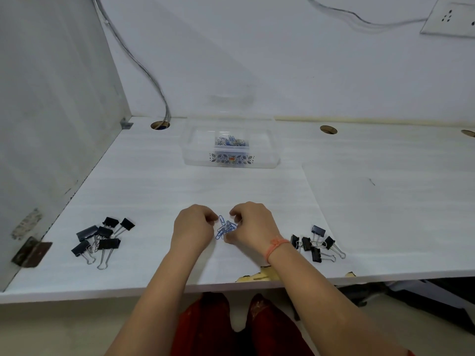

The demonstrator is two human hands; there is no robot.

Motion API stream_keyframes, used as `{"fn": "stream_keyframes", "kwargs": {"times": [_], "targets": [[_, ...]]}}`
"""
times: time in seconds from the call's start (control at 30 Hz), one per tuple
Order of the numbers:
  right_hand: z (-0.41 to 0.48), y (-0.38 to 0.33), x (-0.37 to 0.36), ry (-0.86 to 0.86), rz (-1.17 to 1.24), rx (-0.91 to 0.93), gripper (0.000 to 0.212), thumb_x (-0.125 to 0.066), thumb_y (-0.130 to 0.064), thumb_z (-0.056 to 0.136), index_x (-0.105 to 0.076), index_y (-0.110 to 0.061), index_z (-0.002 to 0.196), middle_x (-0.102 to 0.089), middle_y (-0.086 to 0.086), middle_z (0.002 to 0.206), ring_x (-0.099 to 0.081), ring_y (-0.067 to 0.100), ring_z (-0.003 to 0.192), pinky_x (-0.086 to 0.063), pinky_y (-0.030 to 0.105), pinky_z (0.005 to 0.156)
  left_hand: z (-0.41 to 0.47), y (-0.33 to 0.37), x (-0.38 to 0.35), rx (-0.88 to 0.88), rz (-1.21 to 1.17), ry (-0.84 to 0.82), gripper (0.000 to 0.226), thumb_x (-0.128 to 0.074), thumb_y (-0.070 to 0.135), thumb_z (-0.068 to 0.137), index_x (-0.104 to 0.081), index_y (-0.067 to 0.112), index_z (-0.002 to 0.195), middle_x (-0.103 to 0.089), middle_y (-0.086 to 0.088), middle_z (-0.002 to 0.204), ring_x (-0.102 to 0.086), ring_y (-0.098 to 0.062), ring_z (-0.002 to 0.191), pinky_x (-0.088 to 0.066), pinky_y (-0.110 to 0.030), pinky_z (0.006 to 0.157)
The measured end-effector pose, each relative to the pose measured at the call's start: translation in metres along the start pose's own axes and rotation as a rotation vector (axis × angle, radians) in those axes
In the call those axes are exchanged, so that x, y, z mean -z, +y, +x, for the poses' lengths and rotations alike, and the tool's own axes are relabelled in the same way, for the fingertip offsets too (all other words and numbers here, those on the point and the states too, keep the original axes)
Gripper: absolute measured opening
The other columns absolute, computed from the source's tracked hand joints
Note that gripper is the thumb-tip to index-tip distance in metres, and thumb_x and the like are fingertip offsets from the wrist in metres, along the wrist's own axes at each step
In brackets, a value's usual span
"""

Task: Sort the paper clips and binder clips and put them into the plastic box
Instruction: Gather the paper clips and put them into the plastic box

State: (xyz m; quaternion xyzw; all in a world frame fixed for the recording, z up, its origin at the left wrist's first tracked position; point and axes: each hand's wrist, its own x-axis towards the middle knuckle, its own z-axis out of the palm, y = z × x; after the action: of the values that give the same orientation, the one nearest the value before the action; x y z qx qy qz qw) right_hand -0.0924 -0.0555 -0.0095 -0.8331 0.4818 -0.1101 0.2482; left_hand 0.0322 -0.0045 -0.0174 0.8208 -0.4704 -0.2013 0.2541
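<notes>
A small heap of blue paper clips (225,228) lies on the white desk near its front edge. My left hand (193,227) and my right hand (253,224) curl around it from either side, fingertips touching the clips. Several black binder clips (99,238) lie in a group at the left, and another group of black binder clips (314,244) lies at the right. The clear plastic box (267,152) stands at the back middle, open, with a smaller inner compartment holding blue paper clips (231,141).
A white side panel (51,124) walls the desk on the left. Cables (144,68) run down into a desk hole (160,125); more holes (328,129) lie along the back. The desk's front edge is chipped (257,276). A wall socket (455,16) sits top right.
</notes>
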Motion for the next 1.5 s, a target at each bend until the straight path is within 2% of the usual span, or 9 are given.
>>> {"fn": "stream_keyframes", "kwargs": {"times": [0.23,0.4,0.53,0.63,0.87,1.0,1.27,1.4,1.5], "targets": [[0.002,0.009,0.009,-0.12,-0.07,0.071,0.062,-0.08,-0.019,0.066,-0.06,-0.019,0.124,-0.06,0.003,0.114,-0.059,0.02,0.099,-0.04,0.023,0.079,0.016,0.0,0.002,-0.261,0.245,-0.127,0.033,-0.052,0.009,0.089,-0.065,0.019,0.118,-0.058,-0.007,0.111,-0.059,-0.024,0.102,-0.042,-0.026,0.08],[0.008,0.004,0.009,-0.118,-0.036,0.084,0.049,-0.082,-0.021,0.066,-0.068,-0.016,0.113,-0.064,0.004,0.109,-0.053,0.014,0.084,-0.037,0.022,0.073,0.018,0.004,0.017,-0.266,0.331,-0.343,0.058,-0.08,0.019,0.066,-0.06,0.018,0.12,-0.052,-0.004,0.113,-0.057,-0.021,0.097,-0.046,-0.029,0.081],[0.01,0.004,0.006,-0.102,-0.015,0.09,0.033,-0.08,-0.018,0.066,-0.075,-0.015,0.099,-0.072,0.002,0.095,-0.054,0.012,0.075,-0.037,0.017,0.06,0.016,0.007,0.012,-0.272,0.29,-0.269,0.047,-0.083,0.019,0.061,-0.066,0.014,0.104,-0.054,-0.002,0.101,-0.056,-0.019,0.088,-0.041,-0.024,0.069],[0.009,0.003,0.005,-0.079,0.007,0.089,0.022,-0.076,-0.013,0.069,-0.077,-0.012,0.091,-0.074,0.006,0.087,-0.062,0.018,0.075,-0.047,0.025,0.068,0.016,0.009,0.01,-0.231,0.217,-0.227,0.025,-0.08,0.012,0.061,-0.071,0.012,0.085,-0.057,0.002,0.082,-0.058,-0.02,0.079,-0.039,-0.021,0.057],[0.008,0.002,-0.005,-0.038,-0.029,0.049,0.01,-0.067,-0.015,0.078,-0.072,-0.011,0.085,-0.072,0.008,0.091,-0.064,0.026,0.088,-0.04,0.026,0.068,0.013,0.015,0.005,-0.089,0.199,-0.181,0.018,-0.074,0.007,0.062,-0.068,0.023,0.066,-0.07,0.0,0.076,-0.064,-0.022,0.074,-0.041,-0.023,0.06],[0.009,0.0,-0.011,-0.081,-0.108,0.028,0.014,-0.058,-0.012,0.084,-0.068,-0.005,0.09,-0.07,0.015,0.096,-0.063,0.032,0.092,-0.05,0.035,0.076,0.014,0.016,-0.001,-0.029,0.208,-0.158,0.017,-0.071,0.004,0.064,-0.072,0.012,0.078,-0.072,-0.005,0.083,-0.064,-0.024,0.077,-0.044,-0.025,0.061],[-0.001,-0.002,-0.016,-0.021,-0.261,0.116,0.018,-0.047,-0.007,0.09,-0.059,-0.002,0.102,-0.063,0.019,0.108,-0.058,0.036,0.1,-0.033,0.032,0.07,0.015,0.017,-0.002,0.0,0.182,-0.175,0.021,-0.071,0.002,0.063,-0.074,0.008,0.083,-0.073,-0.01,0.086,-0.063,-0.026,0.076,-0.041,-0.024,0.061],[-0.007,-0.002,-0.017,0.01,-0.236,0.125,0.021,-0.045,-0.007,0.09,-0.057,-0.003,0.107,-0.063,0.018,0.109,-0.056,0.035,0.101,-0.039,0.035,0.078,0.016,0.02,0.0,-0.037,0.188,-0.185,0.022,-0.07,0.002,0.066,-0.069,0.01,0.086,-0.07,-0.005,0.092,-0.062,-0.024,0.083,-0.039,-0.024,0.064],[-0.01,-0.002,-0.019,0.019,-0.229,0.107,0.021,-0.044,-0.006,0.091,-0.057,-0.002,0.108,-0.061,0.018,0.111,-0.055,0.034,0.102,-0.035,0.031,0.075,0.018,0.02,0.003,-0.015,0.171,-0.234,0.02,-0.074,0.004,0.066,-0.067,0.015,0.081,-0.068,-0.005,0.088,-0.058,-0.022,0.079,-0.039,-0.023,0.064]]}}
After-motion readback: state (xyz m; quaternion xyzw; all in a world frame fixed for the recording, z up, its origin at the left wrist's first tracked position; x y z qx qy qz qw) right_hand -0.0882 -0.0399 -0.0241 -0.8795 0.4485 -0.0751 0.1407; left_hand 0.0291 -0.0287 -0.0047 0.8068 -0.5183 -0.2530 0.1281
